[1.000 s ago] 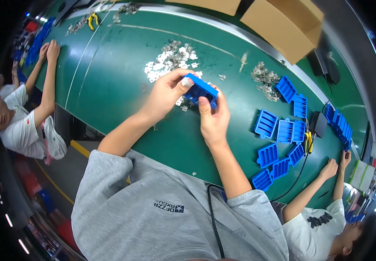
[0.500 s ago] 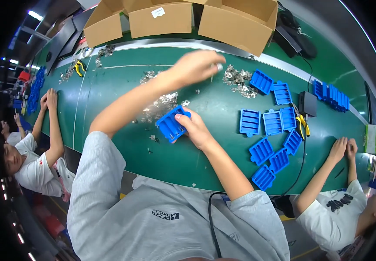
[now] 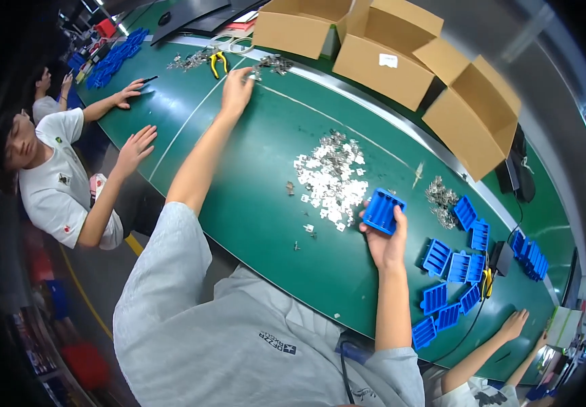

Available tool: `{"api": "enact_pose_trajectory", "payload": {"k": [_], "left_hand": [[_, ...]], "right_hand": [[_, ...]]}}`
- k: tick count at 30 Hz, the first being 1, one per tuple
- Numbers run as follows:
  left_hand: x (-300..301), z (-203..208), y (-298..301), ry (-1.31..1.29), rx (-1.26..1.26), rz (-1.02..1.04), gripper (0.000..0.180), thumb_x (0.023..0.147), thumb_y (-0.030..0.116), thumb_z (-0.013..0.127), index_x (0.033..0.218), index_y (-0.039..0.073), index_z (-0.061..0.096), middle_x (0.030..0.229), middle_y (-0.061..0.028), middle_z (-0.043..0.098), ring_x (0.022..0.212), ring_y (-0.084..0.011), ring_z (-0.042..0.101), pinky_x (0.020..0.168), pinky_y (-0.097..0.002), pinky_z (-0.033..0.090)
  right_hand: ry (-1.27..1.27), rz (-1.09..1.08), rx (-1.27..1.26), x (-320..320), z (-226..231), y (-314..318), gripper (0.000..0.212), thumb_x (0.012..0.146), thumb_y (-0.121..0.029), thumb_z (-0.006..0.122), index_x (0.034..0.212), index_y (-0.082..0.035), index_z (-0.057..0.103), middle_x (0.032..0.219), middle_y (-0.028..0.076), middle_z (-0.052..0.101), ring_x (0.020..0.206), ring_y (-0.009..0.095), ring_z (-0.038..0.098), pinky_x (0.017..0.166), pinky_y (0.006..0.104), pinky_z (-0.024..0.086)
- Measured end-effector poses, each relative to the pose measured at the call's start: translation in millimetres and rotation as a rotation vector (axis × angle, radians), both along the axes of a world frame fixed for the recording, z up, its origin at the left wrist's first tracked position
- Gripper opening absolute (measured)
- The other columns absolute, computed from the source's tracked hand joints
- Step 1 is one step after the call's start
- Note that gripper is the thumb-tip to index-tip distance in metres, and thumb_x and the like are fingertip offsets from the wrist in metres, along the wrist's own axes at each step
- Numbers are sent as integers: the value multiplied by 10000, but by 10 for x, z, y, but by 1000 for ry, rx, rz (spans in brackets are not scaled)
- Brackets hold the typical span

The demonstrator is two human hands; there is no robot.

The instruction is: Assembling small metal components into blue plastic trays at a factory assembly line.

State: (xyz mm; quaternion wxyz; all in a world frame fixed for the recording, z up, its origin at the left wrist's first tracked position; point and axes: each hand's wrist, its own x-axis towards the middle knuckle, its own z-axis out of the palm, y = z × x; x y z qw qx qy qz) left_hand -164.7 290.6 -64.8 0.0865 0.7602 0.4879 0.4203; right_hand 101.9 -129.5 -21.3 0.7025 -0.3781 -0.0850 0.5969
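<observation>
dark lettering [image 3: 276, 342] and a star emblem [image 3: 289, 349] stand on the grey shirt [image 3: 198, 325]; a white label [image 3: 388, 60] on the middle cardboard box [image 3: 374, 80] is too small to read.

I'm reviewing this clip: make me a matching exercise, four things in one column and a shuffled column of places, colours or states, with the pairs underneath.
Column one
1. Left hand
2. Right hand
3. Tabletop
4. Cardboard boxes

Column two
A. Green
B. Beside a small heap of metal pieces
C. Open-topped, in a row along the far side
D. Holding a blue tray

Right pairs: 1-B, 2-D, 3-A, 4-C
</observation>
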Motion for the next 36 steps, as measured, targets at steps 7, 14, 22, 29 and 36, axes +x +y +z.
{"api": "enact_pose_trajectory", "payload": {"k": [7, 14, 22, 29, 36], "left_hand": [[194, 31, 18, 226, 172, -55, 153, 862, 131, 598, 948, 72, 710, 968, -161, 645, 915, -355, 600, 828, -452, 488], [739, 486, -1488, -310, -450, -653, 205, 895, 187, 622, 1020, 44, 699, 918, -43, 688, 781, -105, 601, 701, -263, 483], [873, 615, -2594, -409, -1010, -1029, 228, 886, 131, 631, 1070, 2, 666, 845, -25, 654, 715, -59, 569, 643, -223, 480], [866, 649, -2728, -315, -698, -985, 167, 890, 99, 624, 1018, 13, 687, 1067, -65, 656, 896, -129, 617, 691, -248, 500], [874, 642, -2836, -183, -297, -979, 208, 824, -20, 638, 1014, 39, 698, 1045, -103, 670, 930, -195, 641, 689, -271, 515]], "right_hand": [[-174, -108, 37, -71, 7, 27, 499, 923, -406, 518, 1229, -16, 465, 1057, 167, 607, 910, 299, 630, 641, 379, 507], [-403, -232, 18, -401, 30, 126, 369, 945, -298, 532, 1168, -20, 433, 1036, 158, 588, 826, 249, 651, 601, 386, 568], [-523, -214, -71, -667, 110, 101, 382, 991, -309, 483, 1135, 44, 513, 968, 148, 624, 751, 220, 672, 579, 298, 604], [-612, -185, -67, -710, 114, 105, 344, 993, -278, 489, 1120, 37, 546, 941, 91, 623, 805, 155, 653, 646, 290, 602], [-604, -194, -32, -703, 8, 92, 318, 989, -244, 508, 1134, 35, 555, 962, 87, 630, 824, 137, 645, 659, 289, 602]]}}
